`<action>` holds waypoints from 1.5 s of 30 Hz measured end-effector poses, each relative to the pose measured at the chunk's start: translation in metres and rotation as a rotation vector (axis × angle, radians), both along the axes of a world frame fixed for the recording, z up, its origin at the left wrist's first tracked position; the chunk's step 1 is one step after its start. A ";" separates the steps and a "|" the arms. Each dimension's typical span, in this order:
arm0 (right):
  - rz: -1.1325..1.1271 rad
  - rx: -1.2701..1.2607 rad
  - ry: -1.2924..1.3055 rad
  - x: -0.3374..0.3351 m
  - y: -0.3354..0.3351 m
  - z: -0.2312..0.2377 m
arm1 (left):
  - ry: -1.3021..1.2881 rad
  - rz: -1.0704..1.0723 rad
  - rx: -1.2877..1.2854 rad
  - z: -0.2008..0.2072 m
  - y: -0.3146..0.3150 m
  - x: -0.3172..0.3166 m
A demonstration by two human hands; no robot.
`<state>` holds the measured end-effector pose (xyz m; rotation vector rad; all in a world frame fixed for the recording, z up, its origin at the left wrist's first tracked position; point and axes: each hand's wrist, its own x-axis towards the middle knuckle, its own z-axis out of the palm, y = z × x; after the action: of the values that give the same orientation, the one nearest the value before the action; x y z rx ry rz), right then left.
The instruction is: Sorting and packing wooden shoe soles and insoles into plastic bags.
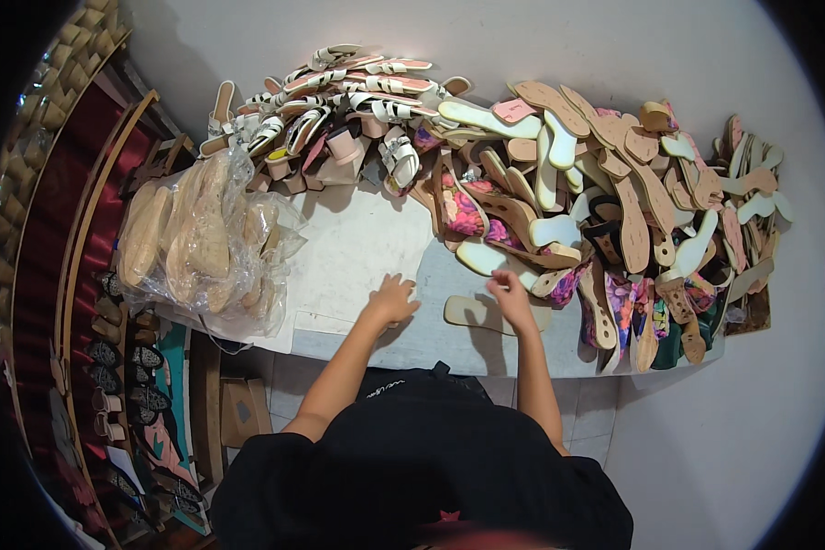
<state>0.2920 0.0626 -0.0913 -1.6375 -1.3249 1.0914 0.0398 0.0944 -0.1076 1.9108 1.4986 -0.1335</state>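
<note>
My left hand (392,302) is over the table's front part, fingers spread and nothing visible in them. To its right, my right hand (511,295) hovers above a pale shoe insole (475,313) lying flat. Its fingers are loosely bent and apart, and I see nothing in them. The right wrist and its shadow cover part of that insole. Just beyond the right hand lies another pale insole (488,262), at the edge of a heap of insoles and flower-patterned wedge soles (463,206).
A clear plastic bag of tan soles (197,229) sits on the table's left end. White strappy sandals (357,87) are piled along the back wall. Loose insoles (646,220) cover the right side. Shelves with shoes (142,394) stand at the left, near a cardboard box (245,412) on the floor.
</note>
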 end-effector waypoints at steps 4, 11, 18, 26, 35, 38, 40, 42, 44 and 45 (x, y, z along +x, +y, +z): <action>0.040 -0.051 -0.692 -0.007 -0.020 -0.010 | -0.008 -0.092 0.014 -0.005 -0.013 0.022; -0.163 -0.366 -0.779 0.001 -0.038 -0.012 | -0.123 -0.407 0.078 -0.011 -0.020 0.048; -0.453 -0.484 -0.653 0.002 -0.051 -0.023 | -0.226 -0.411 0.159 -0.018 -0.016 0.058; -0.515 0.063 -0.496 0.026 -0.076 -0.052 | -0.276 -0.320 0.288 -0.021 -0.014 0.067; -0.473 0.324 0.305 0.011 -0.050 -0.037 | -0.414 -0.187 0.133 -0.027 -0.011 0.069; -0.454 0.379 0.224 0.027 -0.023 -0.044 | -0.591 -0.102 -0.174 -0.040 0.003 0.064; -0.348 0.339 -0.183 0.044 -0.008 -0.056 | -0.653 -0.108 -0.018 -0.049 0.000 0.063; -0.256 0.213 -0.270 0.045 0.004 -0.051 | -0.890 0.226 -0.443 -0.044 -0.002 0.060; -0.144 0.224 -0.613 0.042 0.012 -0.056 | -0.942 0.297 -0.509 -0.032 -0.007 0.058; -0.131 0.210 -0.684 0.040 0.015 -0.060 | -1.002 0.376 -0.528 -0.025 -0.010 0.057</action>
<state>0.3321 0.0776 -0.1518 -1.9806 -1.6492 0.2895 0.0972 0.0843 -0.1323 0.9721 0.9423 0.4868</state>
